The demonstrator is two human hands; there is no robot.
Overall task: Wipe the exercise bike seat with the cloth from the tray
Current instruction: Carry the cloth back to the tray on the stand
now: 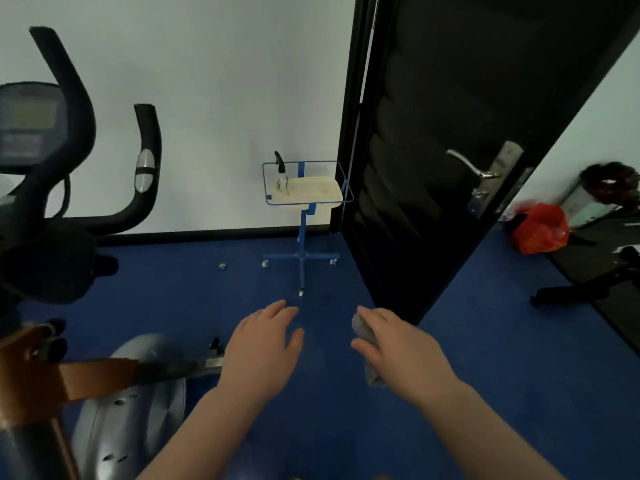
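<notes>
My right hand (398,348) is closed around a crumpled grey cloth (363,332), whose ends stick out above and below my palm. My left hand (265,344) hovers beside it over the blue floor, fingers apart, holding nothing. Straight ahead, a cream tray (311,197) rests on a blue wheeled stand (302,244) by the wall, with a spray bottle (282,174) at its left end. The exercise bike (45,216) fills the left side: black handlebars, a console, a grey flywheel cover low down. Its seat is not clearly in view.
An open black door (450,150) with a metal handle stands just right of the stand. A red plastic bag (540,232) and black equipment legs (581,289) lie at the far right. A small caster (222,266) lies loose on the floor.
</notes>
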